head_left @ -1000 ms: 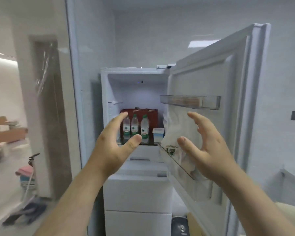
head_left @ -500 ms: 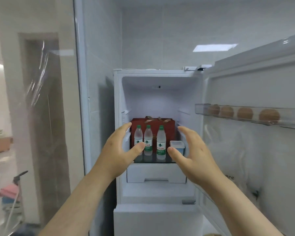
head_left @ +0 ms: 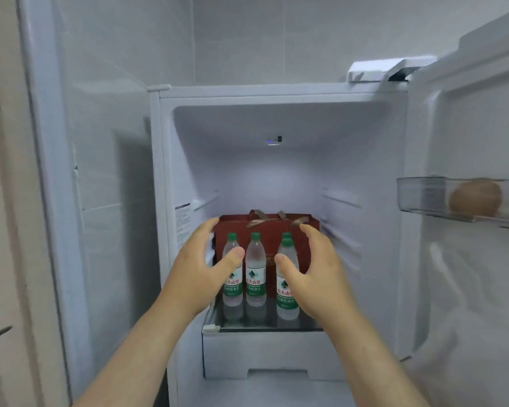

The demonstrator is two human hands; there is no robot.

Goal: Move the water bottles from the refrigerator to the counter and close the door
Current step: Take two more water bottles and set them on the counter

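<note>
head view: white refrigerator (head_left: 276, 92) door (head_left: 467, 259) open. three clear plastic water bottles with green caps and labels (head_left: 255, 271) upright on the glass shelf (head_left: 265, 326), in front of a dark red box (head_left: 265, 227). my left hand (head_left: 199, 271) and right hand (head_left: 315, 274) flank them, fingers spread wide, holding nothing. brown eggs (head_left: 475, 198) in the door tray.

We're reaching both hands, left hand (head_left: 200, 268) and right hand (head_left: 315, 271), spread open around three water bottles (head_left: 255, 274) standing on the fridge shelf (head_left: 265, 326), red box (head_left: 271, 227) sitting behind them.
</note>
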